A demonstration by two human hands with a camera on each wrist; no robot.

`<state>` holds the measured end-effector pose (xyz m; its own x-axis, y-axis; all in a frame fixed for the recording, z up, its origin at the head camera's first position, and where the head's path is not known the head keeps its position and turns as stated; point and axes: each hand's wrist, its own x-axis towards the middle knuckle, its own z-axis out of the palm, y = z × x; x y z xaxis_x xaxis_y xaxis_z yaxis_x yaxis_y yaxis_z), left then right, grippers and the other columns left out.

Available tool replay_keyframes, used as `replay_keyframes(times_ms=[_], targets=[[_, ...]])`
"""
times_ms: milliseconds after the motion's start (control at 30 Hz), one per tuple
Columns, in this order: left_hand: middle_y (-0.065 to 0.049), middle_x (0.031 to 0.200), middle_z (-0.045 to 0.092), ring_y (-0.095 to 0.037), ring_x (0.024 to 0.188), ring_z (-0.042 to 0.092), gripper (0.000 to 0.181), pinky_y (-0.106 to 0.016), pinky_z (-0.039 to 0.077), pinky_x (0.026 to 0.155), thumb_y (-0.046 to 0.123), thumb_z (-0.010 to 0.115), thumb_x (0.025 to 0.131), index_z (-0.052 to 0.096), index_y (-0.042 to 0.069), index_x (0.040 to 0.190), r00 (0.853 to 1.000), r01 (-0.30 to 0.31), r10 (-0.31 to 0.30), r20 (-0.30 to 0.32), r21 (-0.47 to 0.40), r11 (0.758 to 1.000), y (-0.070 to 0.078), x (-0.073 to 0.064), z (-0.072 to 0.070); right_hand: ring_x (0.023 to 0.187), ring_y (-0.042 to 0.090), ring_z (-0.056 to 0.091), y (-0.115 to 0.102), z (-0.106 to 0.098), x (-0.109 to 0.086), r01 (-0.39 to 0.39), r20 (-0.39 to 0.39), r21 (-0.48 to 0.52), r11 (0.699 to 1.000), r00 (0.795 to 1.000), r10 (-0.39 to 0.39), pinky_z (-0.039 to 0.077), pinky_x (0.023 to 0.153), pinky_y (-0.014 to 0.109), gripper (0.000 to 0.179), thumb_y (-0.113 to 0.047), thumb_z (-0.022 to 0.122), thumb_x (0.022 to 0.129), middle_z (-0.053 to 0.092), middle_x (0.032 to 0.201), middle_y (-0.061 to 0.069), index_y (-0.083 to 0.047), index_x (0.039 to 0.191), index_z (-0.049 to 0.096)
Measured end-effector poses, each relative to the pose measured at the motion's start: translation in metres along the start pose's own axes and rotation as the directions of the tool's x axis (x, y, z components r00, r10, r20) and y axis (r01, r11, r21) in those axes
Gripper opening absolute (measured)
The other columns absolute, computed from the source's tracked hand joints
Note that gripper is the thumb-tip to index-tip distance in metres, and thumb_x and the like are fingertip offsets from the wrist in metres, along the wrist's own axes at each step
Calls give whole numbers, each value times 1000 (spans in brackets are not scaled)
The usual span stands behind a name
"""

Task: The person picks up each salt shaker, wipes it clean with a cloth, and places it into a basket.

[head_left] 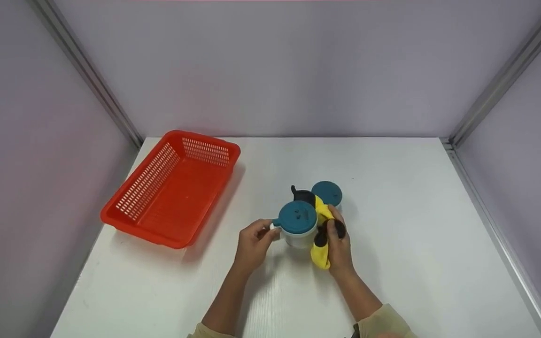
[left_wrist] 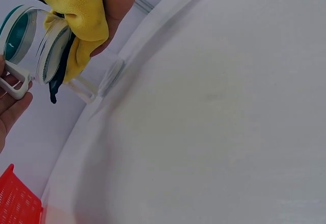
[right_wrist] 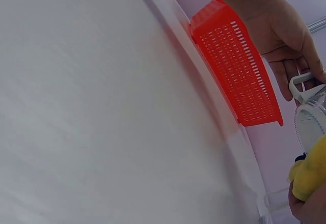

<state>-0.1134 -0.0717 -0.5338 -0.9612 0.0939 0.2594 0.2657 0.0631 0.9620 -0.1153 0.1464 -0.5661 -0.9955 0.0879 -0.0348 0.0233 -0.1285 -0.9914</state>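
A clear jar with a teal lid (head_left: 297, 218) is held up a little above the white table. My left hand (head_left: 251, 246) grips its white handle (left_wrist: 19, 84) between thumb and fingers. In my right hand (head_left: 340, 249) is a yellow and black cloth (head_left: 320, 257), bunched and pressed against the jar's right side. The left wrist view shows the cloth (left_wrist: 84, 12) wrapped over part of the clear wall and base. Just behind the cloth stands a second teal-lidded jar (head_left: 327, 192), partly hidden by it and by the right hand.
A red plastic basket (head_left: 216, 211) with slotted sides sits on the left part of the white table (head_left: 416, 234). Pale panels (head_left: 298, 70) rise behind the table and at both sides.
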Motion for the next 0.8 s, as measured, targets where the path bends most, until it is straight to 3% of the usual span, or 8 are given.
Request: replay_keyframes(times_ms=[100,333,533,800], targets=[[-15,95,69,-32,89,69,16,-31,61,78,0,68,90,70,0,106,1000,-5,6,27,-8,1000,5,0,-1,139,13,34,-1,0,0,-4,9,37,999,1000,4,35,107,11,50,-41,36,107,30,156,-3,-26,154,30],[-12,92,69,-24,80,69,14,-41,62,73,1,67,91,70,0,104,998,-27,26,65,24,999,10,1,-1,139,13,34,2,-1,1,-27,51,136,990,998,20,36,109,14,52,-44,35,106,30,156,-1,-23,154,30],[-12,94,70,-18,81,67,15,-40,61,75,2,67,91,70,1,105,998,5,-7,65,28,1000,11,2,-1,138,13,35,3,-1,1,-63,86,132,989,995,52,37,108,14,54,-46,36,105,29,157,0,-24,154,30],[-11,99,69,-17,84,66,18,-38,62,77,5,65,93,70,5,111,995,71,-74,70,46,996,-15,6,2,136,15,37,1,-2,0,-113,126,158,981,988,94,36,109,15,53,-41,38,106,33,155,1,-20,154,28]])
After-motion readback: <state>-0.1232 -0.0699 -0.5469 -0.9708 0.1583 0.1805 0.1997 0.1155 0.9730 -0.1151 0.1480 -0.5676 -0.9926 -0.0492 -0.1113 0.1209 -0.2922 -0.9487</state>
